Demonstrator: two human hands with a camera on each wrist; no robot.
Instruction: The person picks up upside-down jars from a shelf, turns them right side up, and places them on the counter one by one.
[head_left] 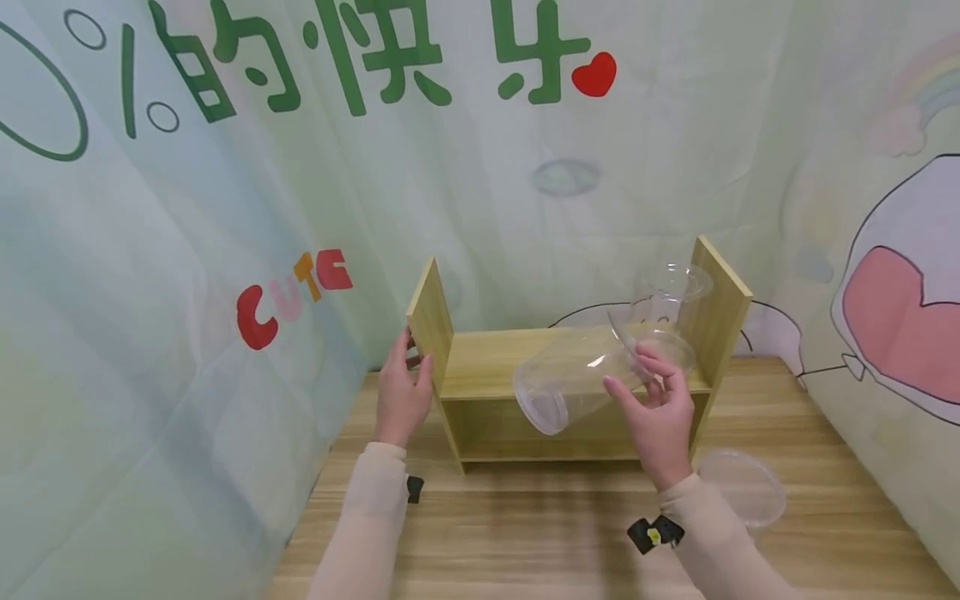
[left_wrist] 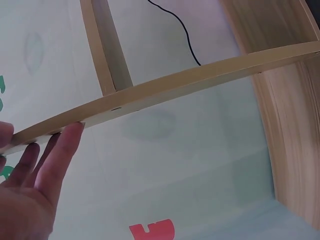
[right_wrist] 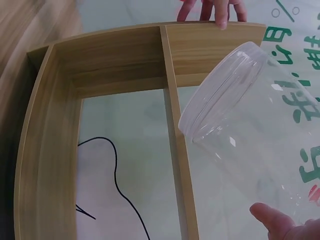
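Note:
My left hand [head_left: 405,392] grips the upright left side panel [left_wrist: 65,117] of a small wooden shelf [head_left: 495,362], fingers along its outer face. In my right hand [head_left: 663,417] is a clear cylindrical plastic container [head_left: 573,375], pinched near its flared end between thumb and fingers. The container lies tilted in front of the upper board, its thick-rimmed end [right_wrist: 220,92] pointing down and left. Behind it, at the right end of the shelf, stands another clear plastic piece with a wide round brim [head_left: 686,282]; its lower part is partly hidden.
A clear round plastic disc [head_left: 742,487] lies on the wooden table [head_left: 540,533], beside my right forearm. Printed fabric [head_left: 480,217] hangs behind the shelf and on both sides. A thin black line [right_wrist: 117,175] shows through the shelf's open back.

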